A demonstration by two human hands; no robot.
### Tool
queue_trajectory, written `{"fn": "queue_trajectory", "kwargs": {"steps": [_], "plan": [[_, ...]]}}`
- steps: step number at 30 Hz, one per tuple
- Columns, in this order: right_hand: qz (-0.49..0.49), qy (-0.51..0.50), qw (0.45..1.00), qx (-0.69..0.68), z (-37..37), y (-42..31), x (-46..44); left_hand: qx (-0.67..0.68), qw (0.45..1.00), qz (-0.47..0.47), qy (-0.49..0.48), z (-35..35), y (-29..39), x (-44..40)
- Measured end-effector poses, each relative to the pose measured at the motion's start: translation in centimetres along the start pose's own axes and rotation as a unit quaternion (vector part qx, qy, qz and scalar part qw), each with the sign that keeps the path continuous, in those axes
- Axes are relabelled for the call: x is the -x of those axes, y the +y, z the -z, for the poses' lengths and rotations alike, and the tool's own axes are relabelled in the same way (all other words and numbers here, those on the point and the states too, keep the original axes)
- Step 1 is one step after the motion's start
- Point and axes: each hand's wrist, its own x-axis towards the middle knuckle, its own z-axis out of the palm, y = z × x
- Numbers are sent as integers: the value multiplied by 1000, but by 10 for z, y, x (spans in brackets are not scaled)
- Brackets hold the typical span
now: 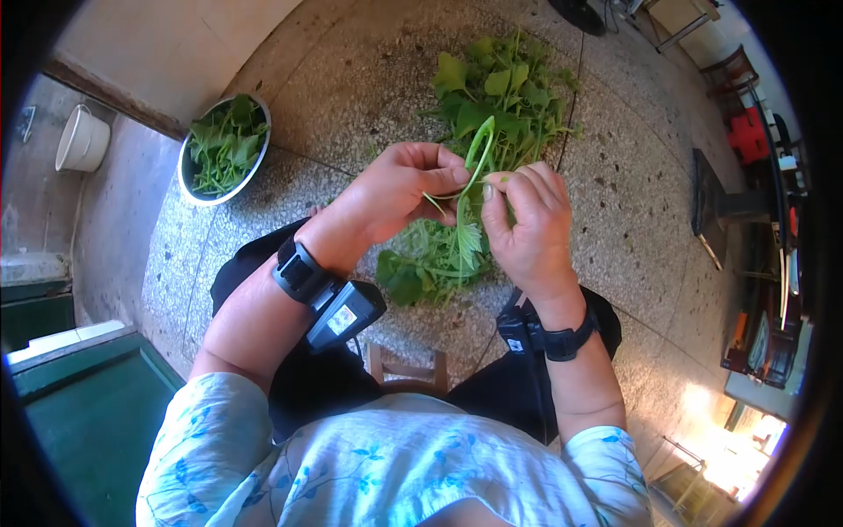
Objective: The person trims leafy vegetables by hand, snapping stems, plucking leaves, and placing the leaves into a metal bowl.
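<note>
A green leafy stem is held between my two hands at the centre of the view, its curved top upward and a leaf hanging below. My left hand pinches the stem between thumb and fingers. Close on its right, my right hand is closed, thumb against forefinger, on a thin piece of the same stem. Beyond my hands a large heap of leafy greens lies on the speckled floor. A smaller pile of greens lies below my hands, nearer my knees.
At the left stands a metal-rimmed basin of leafy greens. A white bucket is farther left, near the wall. A green cabinet is at lower left. Part of a wooden stool shows between my legs. Furniture lines the right side.
</note>
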Motion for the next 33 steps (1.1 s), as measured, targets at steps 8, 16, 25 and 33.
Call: {"fn": "queue_trajectory", "kwargs": {"steps": [8,16,25,33], "plan": [[-210,35,956,-202,8,9,-1,4,1000,16,-19,5,-2,-1],[-460,93,569,-676,18,16,-13,-38,999,38,7,-2,-6,-3],[-415,10,530,-739,12,17,-7,-450,863,-229,-13,-12,-3,-3],[-391,2,431,-813,9,16,-7,-535,763,-361,26,-26,2,3]]}}
